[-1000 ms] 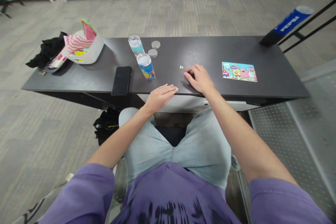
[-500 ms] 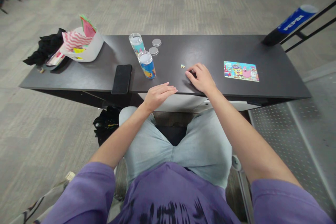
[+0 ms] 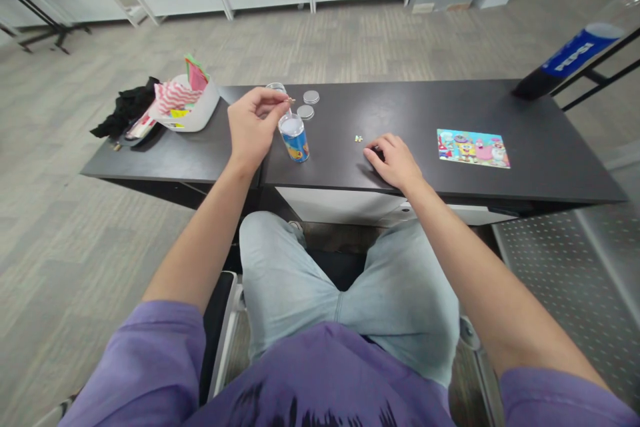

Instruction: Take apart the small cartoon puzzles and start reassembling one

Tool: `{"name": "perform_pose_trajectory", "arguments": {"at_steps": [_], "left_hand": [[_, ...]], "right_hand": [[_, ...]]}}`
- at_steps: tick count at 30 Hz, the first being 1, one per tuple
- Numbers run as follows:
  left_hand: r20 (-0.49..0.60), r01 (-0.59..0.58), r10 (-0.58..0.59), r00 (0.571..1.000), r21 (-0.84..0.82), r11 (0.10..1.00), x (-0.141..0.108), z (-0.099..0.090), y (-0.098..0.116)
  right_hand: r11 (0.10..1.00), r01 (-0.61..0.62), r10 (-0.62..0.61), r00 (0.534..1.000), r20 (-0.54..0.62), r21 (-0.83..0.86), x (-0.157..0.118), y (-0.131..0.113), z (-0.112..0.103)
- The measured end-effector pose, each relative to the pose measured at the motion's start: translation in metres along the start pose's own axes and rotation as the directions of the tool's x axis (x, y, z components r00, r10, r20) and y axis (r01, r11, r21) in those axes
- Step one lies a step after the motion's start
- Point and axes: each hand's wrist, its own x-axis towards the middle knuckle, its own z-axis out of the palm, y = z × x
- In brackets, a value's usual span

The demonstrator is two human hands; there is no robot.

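My left hand [image 3: 253, 125] is raised over the desk, thumb and fingers pinched on a small light-coloured puzzle piece [image 3: 292, 101]. Just below that piece stands a clear jar with a blue cartoon picture [image 3: 295, 141]. A second clear jar [image 3: 276, 87] is mostly hidden behind my left hand. Resting on the desk, my right hand [image 3: 394, 159] has its fingers loosely curved and apart, with nothing seen in them. Left of its fingertips lies a tiny puzzle piece [image 3: 359, 139]. Farther right, a colourful cartoon picture card [image 3: 473, 148] lies flat.
Two silver lids [image 3: 308, 105] lie behind the jars. On the left is a white basket [image 3: 200, 115] of cloths and packets beside a black cloth [image 3: 127, 107]. A Pepsi bottle [image 3: 570, 60] stands at the right end of the dark desk [image 3: 340, 103].
My left hand has risen from the desk's front edge to the jars and now pinches a small piece. My right hand stays by the tiny piece. The view has shifted slightly.
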Motion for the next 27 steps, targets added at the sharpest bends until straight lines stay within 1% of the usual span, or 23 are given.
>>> {"name": "perform_pose_trajectory", "arguments": {"at_steps": [3, 5, 7, 13, 15, 16, 18, 19, 20, 21, 22, 23, 24, 26, 27], "left_hand": [[-0.002, 0.063, -0.063, 0.998, -0.015, 0.998, -0.001, 0.006, -0.002], [0.005, 0.063, -0.063, 0.998, -0.026, 0.998, -0.004, 0.007, 0.0], [0.019, 0.044, -0.044, 0.999, 0.001, 0.999, -0.005, 0.005, 0.001], [0.066, -0.063, 0.053, 0.996, 0.165, 0.984, -0.006, -0.015, 0.001], [0.063, -0.143, 0.131, 0.989, 0.238, 0.961, -0.009, -0.017, 0.006], [0.061, -0.195, 0.186, 0.981, 0.28, 0.94, -0.013, -0.015, 0.011], [0.083, -0.311, 0.301, 0.95, 0.339, 0.888, -0.024, -0.001, 0.024], [0.151, -0.345, 0.312, 0.938, 0.326, 0.88, -0.032, 0.012, 0.031], [0.24, -0.384, 0.324, 0.915, 0.272, 0.882, -0.04, 0.027, 0.037], [0.363, -0.414, 0.324, 0.874, 0.204, 0.887, -0.047, 0.045, 0.041], [0.465, -0.407, 0.294, 0.835, 0.162, 0.899, -0.054, 0.064, 0.043], [0.545, -0.379, 0.236, 0.805, 0.167, 0.91, -0.06, 0.084, 0.043], [0.598, -0.344, 0.157, 0.786, 0.212, 0.915, -0.064, 0.102, 0.04], [0.648, -0.265, -0.023, 0.761, 0.344, 0.901, -0.068, 0.132, 0.032], [0.674, -0.254, -0.073, 0.735, 0.374, 0.892, -0.069, 0.141, 0.027]], "right_hand": [[1.0, -0.002, 0.002, 1.0, -0.004, 0.007, 0.0, 0.0, 0.0], [1.0, -0.001, 0.002, 1.0, -0.005, 0.013, -0.001, -0.001, 0.0], [1.0, -0.002, 0.002, 1.0, -0.005, 0.015, -0.001, -0.001, 0.0], [1.0, 0.007, -0.007, 1.0, -0.001, 0.014, 0.0, 0.001, 0.001], [1.0, 0.001, -0.001, 1.0, 0.001, 0.008, 0.0, 0.001, 0.001], [1.0, -0.003, 0.003, 1.0, 0.003, 0.003, 0.0, 0.001, 0.002], [1.0, -0.01, 0.01, 1.0, 0.008, -0.008, 0.0, 0.0, 0.002], [1.0, -0.013, 0.013, 1.0, 0.01, -0.013, 0.0, -0.001, 0.002], [1.0, -0.015, 0.015, 1.0, 0.009, -0.018, 0.0, -0.002, 0.002], [1.0, -0.017, 0.018, 1.0, 0.007, -0.022, 0.0, -0.002, 0.002], [0.999, -0.02, 0.02, 1.0, 0.004, -0.026, 0.0, -0.003, 0.001], [0.999, -0.025, 0.025, 1.0, 0.001, -0.029, 0.0, -0.004, 0.001], [0.999, -0.032, 0.031, 0.999, -0.005, -0.033, 0.0, -0.004, 0.0], [0.998, -0.046, 0.045, 0.999, -0.011, -0.036, -0.001, -0.006, -0.001], [0.998, -0.051, 0.051, 0.999, -0.01, -0.035, -0.001, -0.006, -0.002]]}}
